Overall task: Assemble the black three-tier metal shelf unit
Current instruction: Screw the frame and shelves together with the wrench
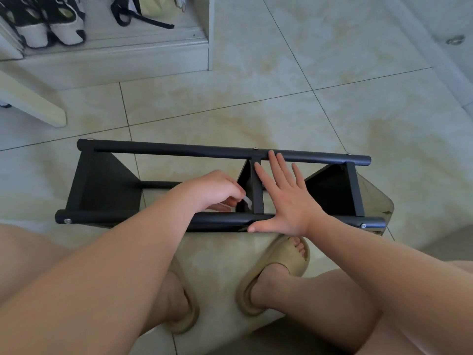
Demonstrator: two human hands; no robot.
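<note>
Bare forearms and knees nearest, tan foam slippers (279,275) planted on tiled floor (230,98) just short of shelf unit (179,151). Lying on its side across glossy beige tiles, long tubes running left to right, well clear of floor's far edge at white cabinet (128,55). Progress, as a judgement: mostly built. Three flat panels already seated between round tubes, with silver screw heads showing at left near tube end (67,221), on far tube above the middle, and at right near tube end. Underside tubes mostly hidden, so cannot tell whether every joint is fixed. Left to right: left panel (107,185), matte black sheet metal, flat face, folded rim. Left hand (215,187) curled, pinching small pale tool (247,201), maybe a hex key but too small to tell, held just beside middle panel (257,188) at near tube; likely working that joint, screw itself not visible. Right hand (286,201) flat and open, fingers spread across middle panel's rim, fingertips on far tube, thumb and heel pressing near tube; looks like bracing. Right panel (332,190), same matte sheet. Tubes smooth, powder-coat look, capped ends. Left to do, by guess: finish middle joint, check hidden side, stand upright. Far left by floor's back edge: black-and-white shoes (48,24) inside cabinet.
</note>
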